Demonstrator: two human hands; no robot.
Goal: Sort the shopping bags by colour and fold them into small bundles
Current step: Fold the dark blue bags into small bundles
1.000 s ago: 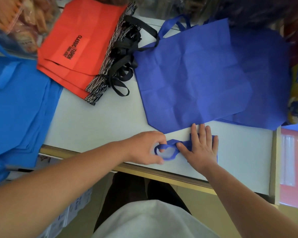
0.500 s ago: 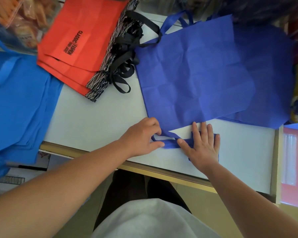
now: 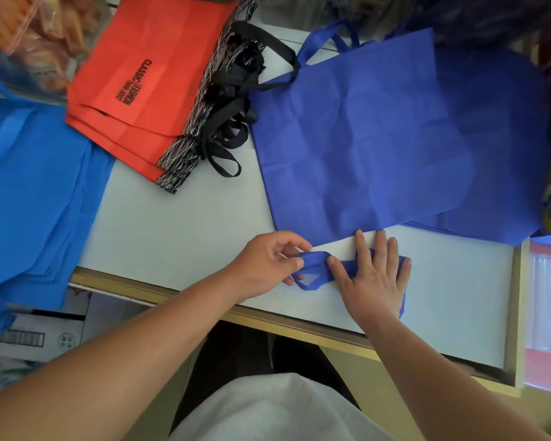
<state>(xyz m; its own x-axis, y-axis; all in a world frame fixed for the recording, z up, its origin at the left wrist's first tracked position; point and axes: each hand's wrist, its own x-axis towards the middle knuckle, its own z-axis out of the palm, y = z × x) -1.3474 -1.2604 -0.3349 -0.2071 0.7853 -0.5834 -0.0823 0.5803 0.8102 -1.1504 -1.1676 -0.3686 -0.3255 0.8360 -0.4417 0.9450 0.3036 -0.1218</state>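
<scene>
**Both hands on a folded violet-blue bag at the table's near edge**

The right hand (image 3: 374,278) lies flat, fingers straight and a little spread, pressing down on a small folded bundle (image 3: 349,266) of violet-blue fabric. Most of the bundle is hidden under the palm; a strip shows beside the thumb and a thin edge past the little finger.

Just to the left of it, the left hand (image 3: 266,264) has its thumb and fingers curled in a pinch on the bundle's handle loop (image 3: 310,283). The strap runs from the pinch to the right thumb, and the loop sags toward the person between the two hands.

Both hands rest on the white table (image 3: 178,230), close to its near rim.

Directly beyond the fingertips of the right hand, a stack of flat violet-blue bags (image 3: 363,138) lies spread out, its near edge almost meeting those fingertips. Beyond the left hand and further left sits a stack of red bags (image 3: 140,74) with black lettering, their black handles (image 3: 228,128) tangled toward the violet-blue stack. Far to the left of the left hand, bright blue bags (image 3: 29,192) drape over the table's end.
</scene>
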